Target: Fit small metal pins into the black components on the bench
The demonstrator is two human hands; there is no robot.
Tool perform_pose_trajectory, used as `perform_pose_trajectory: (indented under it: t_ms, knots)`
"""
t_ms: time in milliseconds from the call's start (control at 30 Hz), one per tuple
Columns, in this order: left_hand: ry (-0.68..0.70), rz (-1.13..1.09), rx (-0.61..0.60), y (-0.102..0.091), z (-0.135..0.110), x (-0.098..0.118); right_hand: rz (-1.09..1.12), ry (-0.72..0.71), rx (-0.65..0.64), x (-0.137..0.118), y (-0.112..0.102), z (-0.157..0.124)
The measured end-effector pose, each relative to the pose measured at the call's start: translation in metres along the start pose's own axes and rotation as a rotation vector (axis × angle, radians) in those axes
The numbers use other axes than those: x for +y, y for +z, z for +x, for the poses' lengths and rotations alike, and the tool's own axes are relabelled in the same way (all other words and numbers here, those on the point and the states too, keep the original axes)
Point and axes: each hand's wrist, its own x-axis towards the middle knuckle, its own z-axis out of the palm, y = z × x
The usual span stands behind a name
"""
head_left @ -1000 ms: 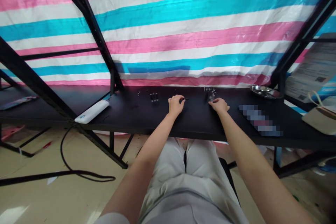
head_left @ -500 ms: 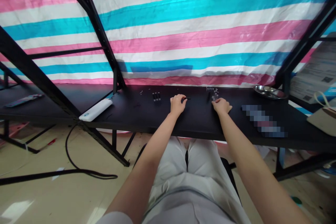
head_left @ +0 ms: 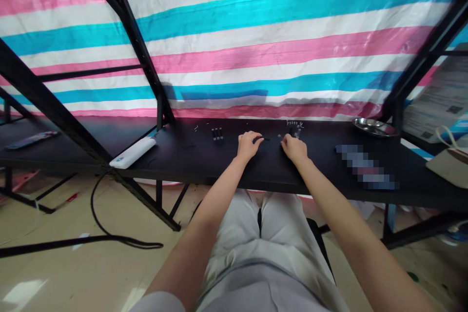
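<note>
My left hand pinches a short thin black rod over the black table, its free end pointing right. To the right, my right hand is closed with thumb and fingertips together; whatever is between them is too small to make out. A tiny clear piece lies just left of those fingertips. Behind the right hand are a few small clear pieces and a row of tiny silvery parts. Left of my left hand stand several dark little cylinders with pale ends, side by side.
On the black table a white power strip lies at left. A round metal dish and a blurred-out flat item are at right, with a beige bag beyond. A black frame post rises at left.
My right hand has moved left from the clear pieces, closer to my left hand. The left hand still pinches the black rod and has shifted only slightly.
</note>
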Motion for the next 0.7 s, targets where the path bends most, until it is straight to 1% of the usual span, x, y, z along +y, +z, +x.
perform_pose_trajectory:
  t_ms: [100,167,367,500,700]
  knots:
    - [0.021,-0.018,-0.007,-0.002,0.001,0.002,-0.085,-0.095,0.000,-0.012,-0.003,-0.004]
    - [0.027,-0.031,-0.013,-0.003,0.001,0.002,-0.115,-0.131,0.002,-0.015,-0.003,-0.005]
    - [0.042,-0.033,0.001,-0.001,0.001,0.002,-0.159,-0.174,0.023,-0.015,-0.002,-0.005]
    - [0.048,-0.029,-0.010,0.000,0.000,0.002,-0.176,-0.202,0.052,-0.015,0.000,-0.005]
    - [0.097,-0.040,-0.025,0.002,0.000,0.002,-0.194,-0.223,0.078,-0.016,0.001,-0.006]
